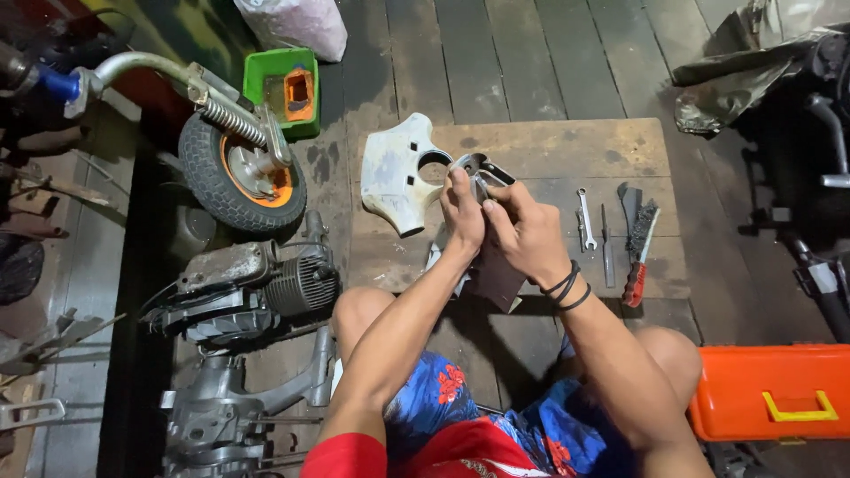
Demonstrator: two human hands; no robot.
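My left hand (462, 211) and my right hand (524, 232) are raised together over a low wooden board (567, 146), both gripping a small metal part (476, 168) with a round ring at its top. A dark flat piece (498, 285) hangs below my hands; how it joins the metal part is hidden. Black bands circle my right wrist. A white moulded scooter cover (394, 181) lies just left of my hands on the board.
A wrench (585, 215), a file (607, 250) and a red-handled wire brush (639, 257) lie to the right. A small wheel with fork (239, 164), an engine (257, 292) and a green tray (283, 88) are at left. An orange toolbox (770, 394) sits at lower right.
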